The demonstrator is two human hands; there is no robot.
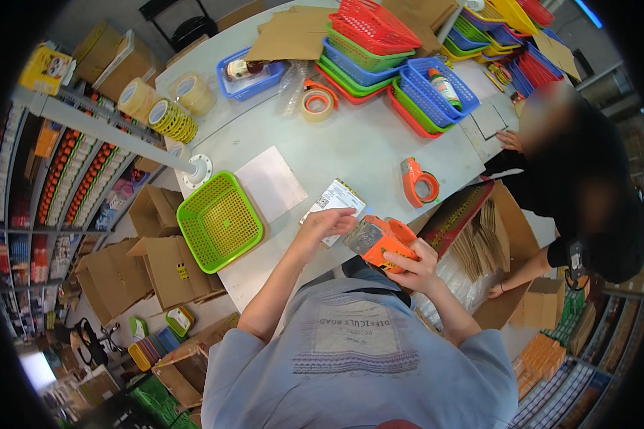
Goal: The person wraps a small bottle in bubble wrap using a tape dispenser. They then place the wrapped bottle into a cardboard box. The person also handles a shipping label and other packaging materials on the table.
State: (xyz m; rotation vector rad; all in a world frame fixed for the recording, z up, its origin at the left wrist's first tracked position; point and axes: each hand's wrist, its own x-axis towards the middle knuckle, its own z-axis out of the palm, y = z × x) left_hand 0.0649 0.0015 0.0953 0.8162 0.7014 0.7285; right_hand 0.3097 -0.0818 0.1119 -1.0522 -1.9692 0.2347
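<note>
Along the far left of the frame, curved shelving (57, 186) with rows of small goods. In the left part, below the pale pole (114, 136), open cardboard boxes (114, 279). At upper left on the white table (365, 146), rolls of clear tape (137, 99), with yellow-and-black tape rolls (172, 121) just beside. Left of centre, a green basket (186, 212) near the table edge, nothing seen inside; to its right, lying flat, a white sheet (270, 184). At upper middle, a blue basket (254, 87) with a bottle in it; farther right, an orange-handled tape dispenser (318, 104).

At centre, the left hand (323, 227), fingers stretched out and together, gripping nothing visible, above the near edge of a white labelled box (343, 194) on the table; cannot tell whether touching it. Just right of the left fingertips, clear of the tabletop, an orange tape gun (379, 247), held firmly from its right side in the closed grip of the right hand (418, 268).

Right of centre on the table, another orange tape dispenser (420, 184); above, near the upper right, stacked coloured baskets (436, 93). At right, beyond a large carton (521, 229), a co-worker (587, 193) in dark clothing, one hand by the table edge, the other reaching low beside the carton.
</note>
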